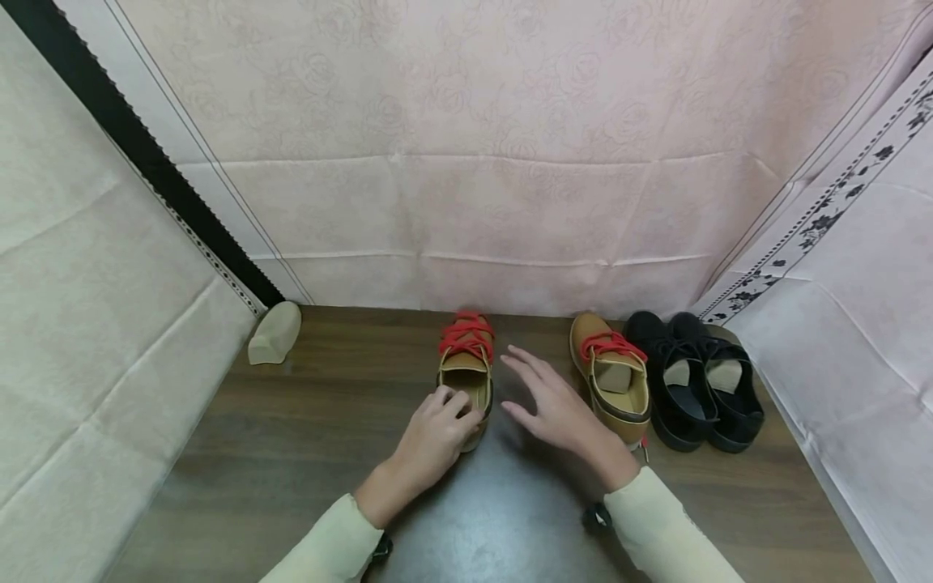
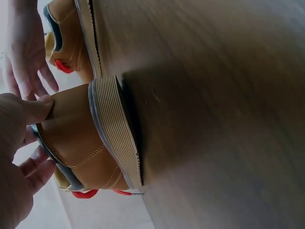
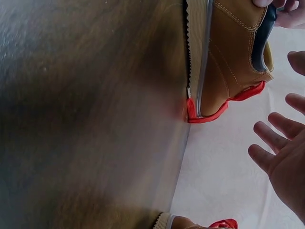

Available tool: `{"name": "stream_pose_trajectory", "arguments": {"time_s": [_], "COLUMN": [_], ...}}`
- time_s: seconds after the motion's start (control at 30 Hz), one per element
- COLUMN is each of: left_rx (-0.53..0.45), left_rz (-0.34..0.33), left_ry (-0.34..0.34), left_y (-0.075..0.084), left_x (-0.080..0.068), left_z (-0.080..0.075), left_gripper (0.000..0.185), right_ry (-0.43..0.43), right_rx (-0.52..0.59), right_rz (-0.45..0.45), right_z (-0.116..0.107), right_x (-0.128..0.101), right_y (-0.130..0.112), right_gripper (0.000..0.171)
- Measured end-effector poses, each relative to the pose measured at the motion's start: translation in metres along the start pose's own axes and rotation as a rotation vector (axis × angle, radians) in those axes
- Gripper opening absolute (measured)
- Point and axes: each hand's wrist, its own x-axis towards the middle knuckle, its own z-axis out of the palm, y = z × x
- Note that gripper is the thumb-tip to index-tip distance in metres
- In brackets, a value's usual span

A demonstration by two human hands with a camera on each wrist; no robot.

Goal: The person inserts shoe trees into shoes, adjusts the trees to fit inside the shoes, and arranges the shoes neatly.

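A tan shoe (image 1: 466, 364) with red laces stands on the wooden floor, toe toward the cloth at the back. My left hand (image 1: 437, 433) pinches the heel end of its collar, thumb outside at the back, as the left wrist view shows on the brown heel (image 2: 76, 129). Just right of that shoe, my right hand (image 1: 550, 401) hovers with spread fingers and holds nothing. In the right wrist view the fingers (image 3: 271, 138) stand apart from the shoe (image 3: 233, 57). The matching tan shoe (image 1: 615, 405) stands farther right, with a pale insert (image 1: 613, 376) inside.
A pair of black shoes (image 1: 681, 437) stands beside the right tan shoe, pale inserts inside. At the far left a cream insert (image 1: 275, 334) lies in the floor's corner. Patterned cloth (image 1: 466, 202) hangs at the back and both sides of the wooden floor (image 1: 321, 405).
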Motion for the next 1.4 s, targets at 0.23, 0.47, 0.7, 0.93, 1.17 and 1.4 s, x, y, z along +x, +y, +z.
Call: {"name": "stream_pose_trajectory", "arguments": {"time_s": [0.23,0.47,0.7,0.93,1.17,1.4], "left_rx": [-0.021,-0.041,-0.057,-0.052,-0.039,-0.064], "left_rz": [0.006,0.014,0.022,0.028,0.033,0.008], "left_ry": [-0.049,-0.046,-0.059,-0.096,-0.116,-0.079], "left_y": [0.011,0.023,0.028,0.026,0.015,-0.005], "left_x": [0.005,0.007,0.006,0.008,0.008,0.008], "left_z": [0.002,0.000,0.001,-0.006,-0.016,-0.023], "left_gripper": [0.006,0.006,0.008,0.016,0.025,0.032], "right_ry": [0.025,0.059,0.108,0.107,0.158,0.189], "right_rx": [-0.010,-0.007,0.066,0.145,0.138,0.175], "right_rz": [-0.004,0.012,0.039,0.106,0.111,0.103], "right_z": [-0.004,-0.006,-0.006,0.002,0.010,0.012], "right_x": [0.000,0.000,0.003,0.007,0.013,0.015], "right_y": [0.000,-0.001,-0.004,-0.009,-0.010,-0.013], "right_gripper": [0.068,0.066,0.059,0.044,0.032,0.024]}}
